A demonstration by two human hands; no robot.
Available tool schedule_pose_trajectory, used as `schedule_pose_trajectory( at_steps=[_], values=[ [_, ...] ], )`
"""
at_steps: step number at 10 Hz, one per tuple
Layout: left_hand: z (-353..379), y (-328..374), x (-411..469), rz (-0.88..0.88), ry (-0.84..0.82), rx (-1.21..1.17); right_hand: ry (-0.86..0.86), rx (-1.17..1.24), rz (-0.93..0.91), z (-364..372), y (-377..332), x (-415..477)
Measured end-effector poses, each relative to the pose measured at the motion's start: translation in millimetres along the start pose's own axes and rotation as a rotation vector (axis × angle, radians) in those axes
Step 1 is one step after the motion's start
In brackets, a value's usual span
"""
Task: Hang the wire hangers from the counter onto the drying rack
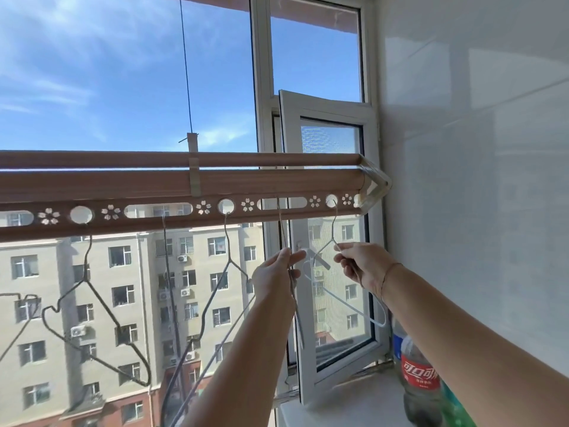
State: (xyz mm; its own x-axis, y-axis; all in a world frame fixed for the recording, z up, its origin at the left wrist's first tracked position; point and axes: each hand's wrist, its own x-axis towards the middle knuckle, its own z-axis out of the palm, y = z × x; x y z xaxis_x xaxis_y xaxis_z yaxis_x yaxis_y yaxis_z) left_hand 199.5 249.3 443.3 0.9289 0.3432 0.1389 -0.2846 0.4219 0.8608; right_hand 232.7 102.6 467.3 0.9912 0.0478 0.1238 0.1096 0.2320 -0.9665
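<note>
Grey hanger (281, 224) in left hand (274, 275), white hanger (354, 307) in right hand (363, 263), wall (477, 149) close.

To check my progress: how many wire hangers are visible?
6 hangers: one cut off at the left edge, three hanging free on the drying rack, one in the left hand, one in the right hand. More may be hidden.

bottle (416, 379) | red label | white "可口可乐" script, partly legible
</note>
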Motion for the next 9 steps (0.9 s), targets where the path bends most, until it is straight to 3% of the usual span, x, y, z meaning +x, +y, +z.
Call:
schedule_pose_trajectory(
  at_steps=[4,6,9],
  values=[
    [-7.3,-14.0,-18.8,-0.006,0.034,0.024,-0.008,-0.035,-0.047,-23.4,10.5,-22.6],
    [-16.5,-17.3,-47.2,0.049,-0.023,0.014,0.080,-0.255,-0.171,-35.3,11.7,-43.0],
    [-30.0,-22.4,-75.9,0.090,0.047,0.083,0.072,-0.449,-0.336,-47.2,4.7,-76.8]
  ],
)
